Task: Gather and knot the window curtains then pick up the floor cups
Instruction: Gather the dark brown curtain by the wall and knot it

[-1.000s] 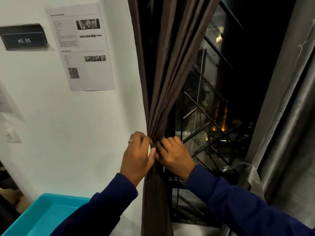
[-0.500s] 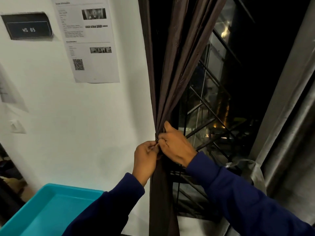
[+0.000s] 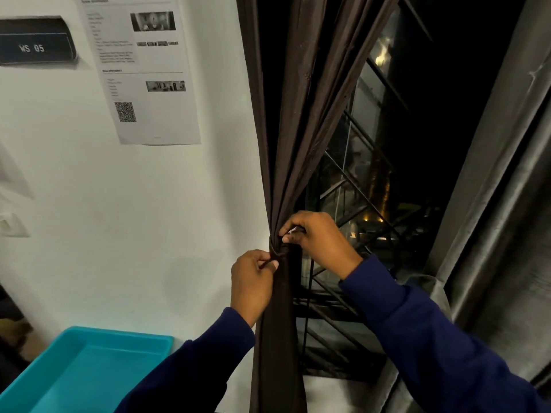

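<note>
A dark brown curtain (image 3: 301,120) hangs at the left side of the window, bunched into a narrow waist at mid-height. A thin tie band (image 3: 275,253) wraps that waist. My left hand (image 3: 253,283) pinches one end of the band at the curtain's left side. Just above and to the right, my right hand (image 3: 320,241) pinches the other end against the bunched fabric. Both arms wear dark blue sleeves. No cups show in this view.
A grey curtain (image 3: 501,180) hangs at the right of the window, with a black metal grille (image 3: 343,296) behind the glass. A turquoise tray (image 3: 89,368) sits low at the left. A printed sheet (image 3: 143,73) and a "WS 05" sign (image 3: 35,43) hang on the white wall.
My hands have separated: the left dropped lower left, the right rose to the bunch's upper right. The band now sits tight around the curtain. The view has shifted slightly.
</note>
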